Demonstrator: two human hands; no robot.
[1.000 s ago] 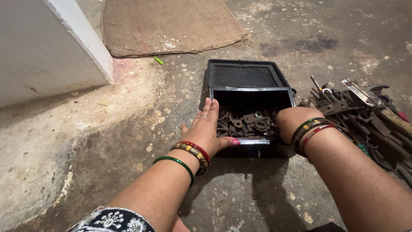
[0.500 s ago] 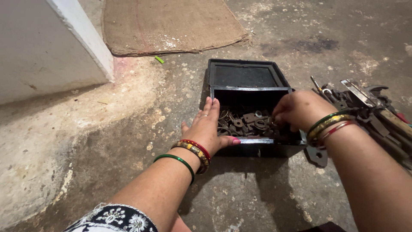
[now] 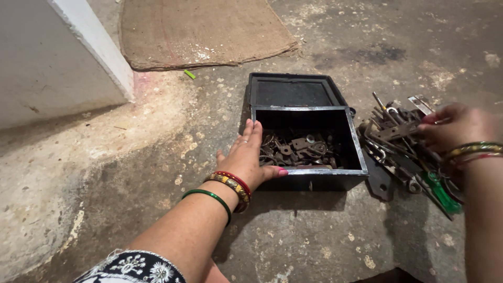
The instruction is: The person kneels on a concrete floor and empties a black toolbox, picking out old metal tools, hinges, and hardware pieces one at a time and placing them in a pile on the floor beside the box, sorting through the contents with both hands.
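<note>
**Hands at an open box of rusty hardware**

Here the left hand (image 3: 250, 154) lies flat and spread against the left wall of a black metal box (image 3: 309, 171), fingers straight and together along the rim, thumb hooked over the near front edge; it grips nothing, only braces the box. Red, gold and green bangles (image 3: 229, 186) ring its wrist. The right hand (image 3: 457, 126) hovers well off to the right over a heap of tools (image 3: 401, 149), fingers curled and blurred; whether it pinches anything I cannot tell.

The box sits on the floor between the two hands, square, thin-walled, its hinged lid (image 3: 293, 91) thrown back flat behind it. Inside lies a tangle of small rusted metal pieces (image 3: 298, 149): washers, rings and flat plates, brown and dull. The heap just beside the box's right wall holds dark flat bars, thin rods and a screwdriver with a glossy green handle (image 3: 443, 195).

Around them spreads a rough, stained concrete floor (image 3: 131, 157). A coarse jute mat (image 3: 204, 29) lies farther back, and a pale wall (image 3: 47, 68) stands at the left.
</note>
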